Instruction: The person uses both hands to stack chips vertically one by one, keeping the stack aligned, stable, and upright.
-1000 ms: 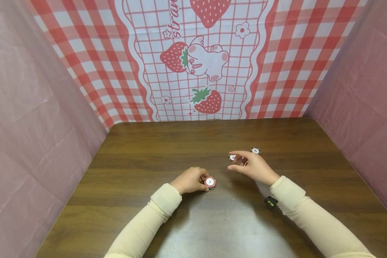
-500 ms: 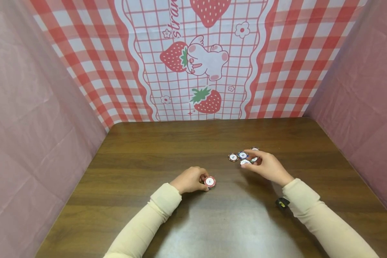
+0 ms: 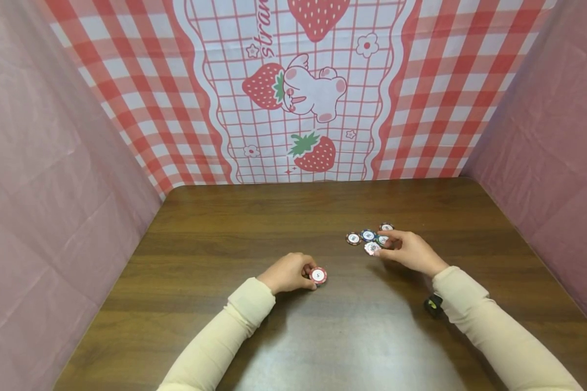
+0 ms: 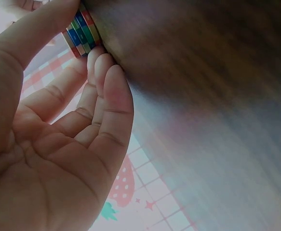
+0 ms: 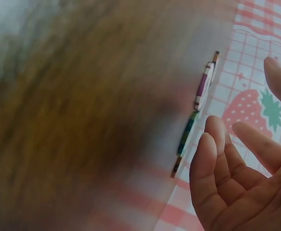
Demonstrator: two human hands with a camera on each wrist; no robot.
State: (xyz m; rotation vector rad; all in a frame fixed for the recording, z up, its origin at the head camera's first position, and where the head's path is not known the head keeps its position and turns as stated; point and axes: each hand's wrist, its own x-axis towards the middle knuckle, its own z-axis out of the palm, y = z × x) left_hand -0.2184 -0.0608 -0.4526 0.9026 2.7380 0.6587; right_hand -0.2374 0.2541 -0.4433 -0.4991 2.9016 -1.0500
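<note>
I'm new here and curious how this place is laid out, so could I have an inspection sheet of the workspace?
Surface: brown wood-look table, bright glare at the near side.
Things in use: red-topped chip stack; five loose chips visible beyond it, to the right.
Clutter: small dark object at the right cuff, too small to identify.
Hands: left hand pinches the chip stack; right hand is at the loose chips, thumb and fingertips apart, contact unclear.
Cables: nothing seen.
Surroundings: red-checked strawberry cloth behind, pink drapes on both sides.

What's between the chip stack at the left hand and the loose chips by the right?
Only bare wooden tabletop: the head view shows nothing else between the chip stack and the loose chips.
</note>
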